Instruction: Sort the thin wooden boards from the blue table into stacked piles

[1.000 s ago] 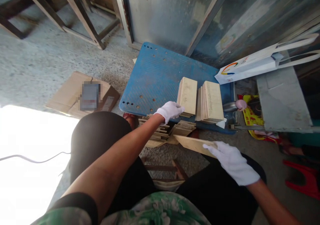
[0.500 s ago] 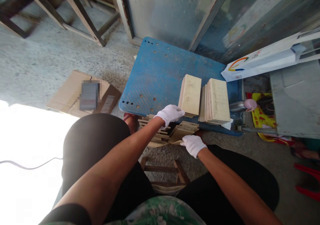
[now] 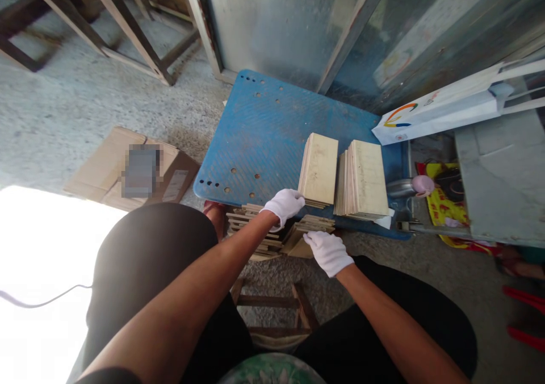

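My left hand (image 3: 284, 205), in a white glove, is at the near edge of the blue plastic table, its fingers stretched toward the near left corner of a stack of thin wooden boards (image 3: 322, 171). A second stack of boards (image 3: 368, 179) stands close to its right. Below the table edge, several more boards (image 3: 251, 225) sit in an open cardboard box (image 3: 300, 249). Over the right side of that box is my right hand (image 3: 327, 251), also gloved, with curled fingers; whatever may be between its fingertips is hidden.
The blue table (image 3: 255, 134) reaches back to a glazed partition (image 3: 276, 32). A white paper bag (image 3: 443, 111) and a cup with a pink lid (image 3: 422, 185) are on the right. On the floor at left lies a closed cardboard box (image 3: 102, 168). A wooden stool (image 3: 268, 301) stands between my legs.
The view has shifted slightly. My left fingertips have drawn a little left from the stack's corner. My right hand has risen slightly from the box's near edge.
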### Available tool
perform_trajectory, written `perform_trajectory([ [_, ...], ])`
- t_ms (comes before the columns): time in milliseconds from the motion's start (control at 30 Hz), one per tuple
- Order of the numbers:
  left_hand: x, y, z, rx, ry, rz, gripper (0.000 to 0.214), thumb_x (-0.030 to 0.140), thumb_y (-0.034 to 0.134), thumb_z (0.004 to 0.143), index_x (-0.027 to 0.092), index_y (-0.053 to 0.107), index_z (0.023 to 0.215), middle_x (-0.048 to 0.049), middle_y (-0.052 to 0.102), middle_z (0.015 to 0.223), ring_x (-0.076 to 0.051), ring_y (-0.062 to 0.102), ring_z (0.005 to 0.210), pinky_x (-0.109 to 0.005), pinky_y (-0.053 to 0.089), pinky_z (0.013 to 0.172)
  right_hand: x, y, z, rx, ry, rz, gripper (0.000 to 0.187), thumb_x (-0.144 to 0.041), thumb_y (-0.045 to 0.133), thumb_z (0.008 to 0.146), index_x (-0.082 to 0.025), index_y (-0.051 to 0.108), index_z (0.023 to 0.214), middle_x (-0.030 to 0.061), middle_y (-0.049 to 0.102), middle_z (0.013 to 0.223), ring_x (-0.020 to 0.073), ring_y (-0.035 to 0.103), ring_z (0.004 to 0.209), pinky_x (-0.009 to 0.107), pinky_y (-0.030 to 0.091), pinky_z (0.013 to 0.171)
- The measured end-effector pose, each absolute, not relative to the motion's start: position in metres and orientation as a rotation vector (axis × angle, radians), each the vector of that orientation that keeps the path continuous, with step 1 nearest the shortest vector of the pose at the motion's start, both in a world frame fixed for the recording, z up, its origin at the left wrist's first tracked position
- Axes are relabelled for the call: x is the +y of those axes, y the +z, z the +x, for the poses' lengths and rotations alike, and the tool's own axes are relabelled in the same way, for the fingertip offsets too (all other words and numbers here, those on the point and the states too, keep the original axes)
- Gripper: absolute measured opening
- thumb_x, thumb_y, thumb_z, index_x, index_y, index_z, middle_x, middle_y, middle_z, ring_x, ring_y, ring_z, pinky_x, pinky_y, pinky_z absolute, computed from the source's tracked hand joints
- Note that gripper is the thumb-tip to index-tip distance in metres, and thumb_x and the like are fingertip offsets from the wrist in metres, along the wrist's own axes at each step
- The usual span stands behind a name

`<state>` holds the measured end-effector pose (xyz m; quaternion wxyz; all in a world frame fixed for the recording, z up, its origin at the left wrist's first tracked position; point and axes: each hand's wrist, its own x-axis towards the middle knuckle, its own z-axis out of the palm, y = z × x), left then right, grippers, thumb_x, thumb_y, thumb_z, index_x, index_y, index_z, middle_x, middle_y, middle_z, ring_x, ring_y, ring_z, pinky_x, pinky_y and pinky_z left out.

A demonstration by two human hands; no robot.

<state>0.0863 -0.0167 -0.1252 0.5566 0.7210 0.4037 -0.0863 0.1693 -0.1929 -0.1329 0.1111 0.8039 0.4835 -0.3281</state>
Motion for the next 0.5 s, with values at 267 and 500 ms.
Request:
perform_trajectory([
  [267, -0.022, -0.132, 0.100, 1.050, 0.022, 1.523, 0.040, 0.018, 0.059, 0.077, 0.019, 0.070, 0.116, -0.0069, 0.072, 0.112, -0.022, 0.060, 0.110, -0.026, 0.044, 0.096, -0.171, -0.112, 0.227, 0.914, -0.820, 2.989, 0.044, -0.051, 0.044, 0.091, -0.023, 0.064, 0.118, 0.0076, 0.068, 0.118, 0.0241, 0.062, 0.109, 0.034, 0.045, 0.094],
  [500, -0.028, -0.133, 0.102, 1.030, 0.068, 1.549, 0.044, 0.014, 0.058, 0.079, 0.021, 0.066, 0.121, -0.0072, 0.070, 0.116, -0.022, 0.061, 0.109, -0.026, 0.044, 0.098, -0.158, -0.141, 0.244, 0.681, -1.036, 3.151, 0.037, -0.045, 0.050, 0.086, -0.016, 0.064, 0.106, 0.0093, 0.069, 0.093, 0.0189, 0.063, 0.085, 0.027, 0.047, 0.075],
])
